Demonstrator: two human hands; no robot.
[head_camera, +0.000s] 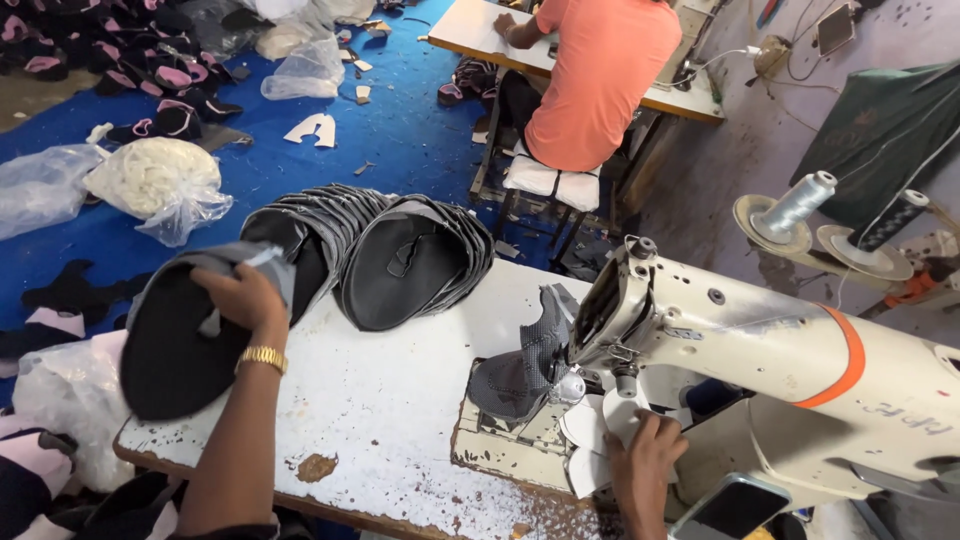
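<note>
1. While the left hand reaches out across the far-left end of the worn white table, its forearm runs up from the bottom edge of the view, and a gold wristwatch sits on the wrist.
2. Its fingers are curled down over the top of a black shoe upper, pinching the piece near its grey edge; the palm faces down and the knuckles point away from the person.
3. That shoe upper lies at the table's left corner, partly overhanging the edge, just beside two leaning stacks of black uppers that fan out toward the table's middle.
4. The right hand comes up from the bottom edge near the sewing machine. Its fingers are bent and rest on a white cut piece lying at the machine's base, just below the needle head; how firmly they grip it cannot be told.
5. A grey patterned upper hangs at the needle area, just left of that hand and apart from it.
6. Two thread spools stand behind the machine.
7. Farther off, a person in an orange shirt sits at another table, back turned.
</note>
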